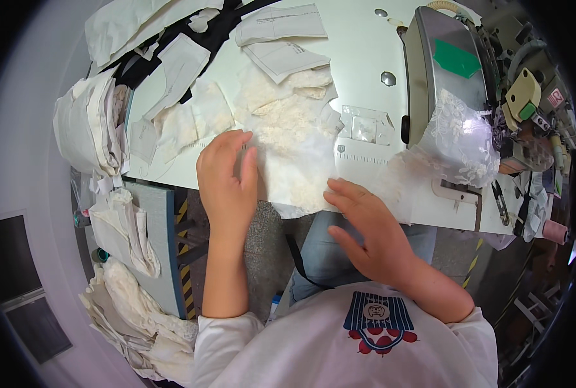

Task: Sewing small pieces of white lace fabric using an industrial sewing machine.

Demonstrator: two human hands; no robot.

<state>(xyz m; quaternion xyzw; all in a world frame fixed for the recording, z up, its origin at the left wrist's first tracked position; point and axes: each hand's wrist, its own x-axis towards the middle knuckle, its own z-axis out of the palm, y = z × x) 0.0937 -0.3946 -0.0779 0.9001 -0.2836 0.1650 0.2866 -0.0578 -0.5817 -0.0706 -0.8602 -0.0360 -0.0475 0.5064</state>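
A cream lace fabric piece [288, 142] lies on the white sewing table [365, 58] before me, its near edge hanging a little over the front. My left hand [228, 174] is at its left side, thumb and fingers apart, holding nothing. Beside its lower right edge is my right hand [365, 229], fingers spread, also empty. Whether the fingertips touch the cloth I cannot tell. Paper pattern pieces [285, 59] lie at the fabric's far end. More lace pieces [194, 116] rest left of it.
At the right stands a grey sewing machine [443, 77] with sheer embroidered lace [459, 139] draped against it. Scissors [500, 202] and a pink thread spool [555, 231] lie at the right edge. Stacked white fabric [87, 123] hangs at the left, above a blue-grey side board [159, 233].
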